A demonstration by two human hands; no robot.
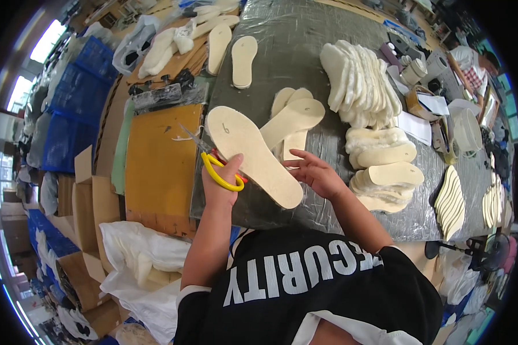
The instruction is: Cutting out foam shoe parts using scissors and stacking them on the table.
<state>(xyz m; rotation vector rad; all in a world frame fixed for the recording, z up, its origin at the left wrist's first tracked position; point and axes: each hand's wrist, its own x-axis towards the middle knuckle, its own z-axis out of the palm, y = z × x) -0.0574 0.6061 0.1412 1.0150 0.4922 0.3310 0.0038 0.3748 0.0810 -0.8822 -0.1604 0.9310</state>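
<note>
A cream insole [253,152] lies tilted in my left hand [220,187], its thumb pressed on the top face near the edge. Scissors with yellow handles [217,175] hang from that same hand, blades pointing up and left. My right hand [316,177] is at the insole's right edge, fingers apart; whether the fingertips touch it I cannot tell. Under and beyond the held insole, several more loose insoles [302,115] overlap on the dark table [288,40]. Part of the left hand's fingers is hidden beneath the insole.
Fleecy insoles [360,83] stand in a thick row to the right, with smaller stacks [388,178] nearer me. A lone insole pair [244,60] lies further off. At left are a tan board [161,161], an open carton [86,201] and a white bag [149,259].
</note>
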